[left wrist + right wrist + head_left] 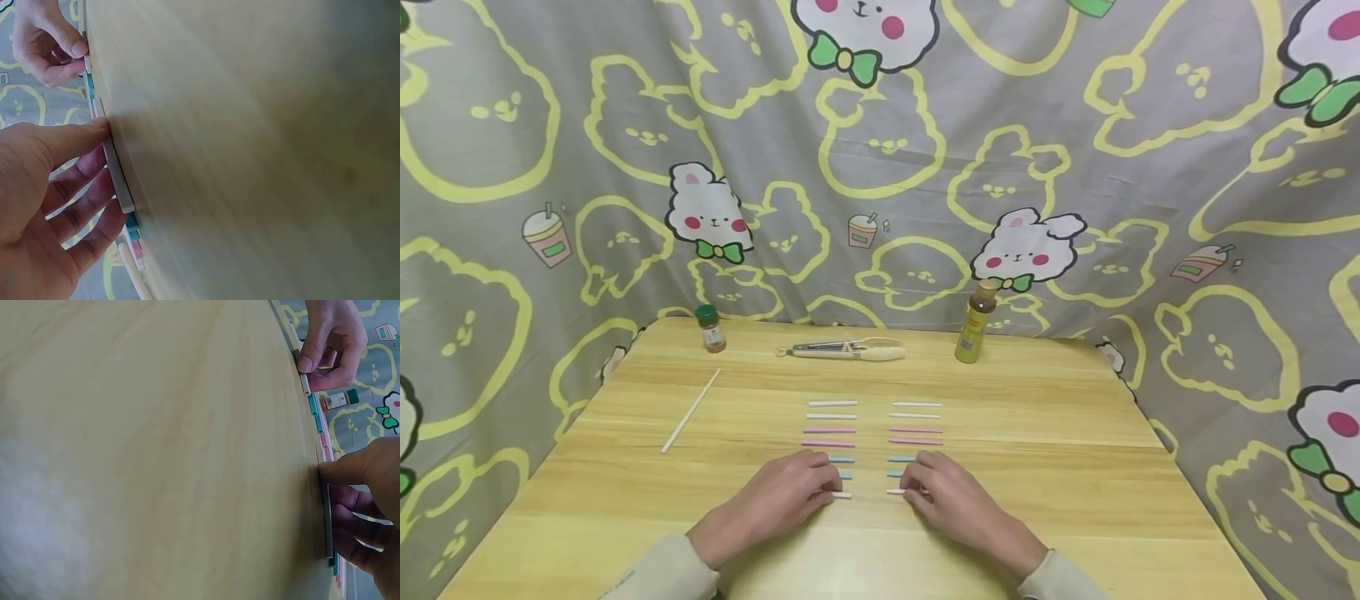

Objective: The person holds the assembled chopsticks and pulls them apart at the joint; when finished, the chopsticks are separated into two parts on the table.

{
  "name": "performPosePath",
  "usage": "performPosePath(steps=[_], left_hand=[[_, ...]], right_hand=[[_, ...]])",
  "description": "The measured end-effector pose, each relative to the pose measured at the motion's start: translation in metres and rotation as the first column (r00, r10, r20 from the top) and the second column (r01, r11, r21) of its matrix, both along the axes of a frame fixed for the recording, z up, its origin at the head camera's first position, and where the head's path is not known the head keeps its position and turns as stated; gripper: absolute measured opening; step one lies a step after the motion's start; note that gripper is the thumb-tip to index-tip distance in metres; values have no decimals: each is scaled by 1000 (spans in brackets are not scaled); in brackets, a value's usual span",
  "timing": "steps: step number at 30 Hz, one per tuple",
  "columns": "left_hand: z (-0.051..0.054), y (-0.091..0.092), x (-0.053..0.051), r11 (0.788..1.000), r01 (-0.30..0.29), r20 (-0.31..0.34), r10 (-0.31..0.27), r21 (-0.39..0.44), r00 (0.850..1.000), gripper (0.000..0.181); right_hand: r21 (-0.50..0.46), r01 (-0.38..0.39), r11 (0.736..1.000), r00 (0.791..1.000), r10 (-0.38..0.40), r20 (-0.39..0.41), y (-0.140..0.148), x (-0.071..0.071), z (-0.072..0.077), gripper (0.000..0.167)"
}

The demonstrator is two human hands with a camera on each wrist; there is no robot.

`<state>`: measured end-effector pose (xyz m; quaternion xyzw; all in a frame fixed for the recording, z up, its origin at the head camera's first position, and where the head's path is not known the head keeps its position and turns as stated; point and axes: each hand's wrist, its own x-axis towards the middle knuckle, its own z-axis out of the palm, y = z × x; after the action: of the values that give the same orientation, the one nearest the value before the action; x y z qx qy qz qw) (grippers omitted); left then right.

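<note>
Two columns of short thin sticks lie crosswise on the table. In the head view my left hand (784, 493) pinches the nearest white stick (843, 496) of the left column, its right end showing. My right hand (958, 507) likewise pinches the nearest white stick (895, 492) of the right column. In each wrist view the thumb is on the near side and the fingers are beyond the stick, which rests at table level. Blue sticks (842, 459) lie just past the hands, partly covered by the fingers. Farther back come pink sticks (829, 430), then white sticks (832, 403).
A long white rod (691, 412) lies slanted at the left. Along the back stand a green-capped spice jar (712, 331) and a yellow-labelled bottle (975, 323), with tongs (841, 349) lying between them. A patterned curtain (895, 167) surrounds the wooden table (1037, 433).
</note>
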<state>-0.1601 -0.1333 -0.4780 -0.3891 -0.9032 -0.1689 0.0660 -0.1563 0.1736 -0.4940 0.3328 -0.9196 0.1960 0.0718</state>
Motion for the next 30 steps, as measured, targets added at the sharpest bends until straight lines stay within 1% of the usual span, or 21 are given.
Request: performPosePath(steps=[3,11,15,18,21,23,25,27,28,30], left_hand=[[0,0,0,1000,-1,3,1,2,1000,9],[0,0,0,1000,-8,2,8,-3,1000,8],[2,-2,0,1000,-10,9,10,1,1000,8],[7,-7,-1,999,-32,15,32,10,999,6],[14,-19,-8,996,-85,37,85,20,996,9],[18,-31,-16,989,-140,71,137,38,988,12],[22,-45,-26,975,-217,120,209,58,971,15],[24,-63,-36,951,-294,161,277,92,947,15],[24,-72,-40,936,-338,177,317,101,932,15],[25,-90,-46,906,-406,198,379,120,904,15]], right_hand=[[-11,-8,1000,1000,8,-6,0,1,0,5],[-16,-5,1000,999,6,35,0,1,-1,5],[-21,-9,1000,999,10,32,0,1,-1,5],[-23,-9,1000,999,9,30,0,1,-2,6],[-28,-7,1000,1000,8,30,0,1,-2,6],[-31,-5,1000,999,6,32,0,1,-2,7],[-34,-5,999,999,6,33,1,1,-2,5],[-36,-6,999,999,7,38,2,0,-2,5],[-35,-6,999,999,7,42,2,0,-2,5],[-36,-6,999,999,8,46,2,0,-2,5]])
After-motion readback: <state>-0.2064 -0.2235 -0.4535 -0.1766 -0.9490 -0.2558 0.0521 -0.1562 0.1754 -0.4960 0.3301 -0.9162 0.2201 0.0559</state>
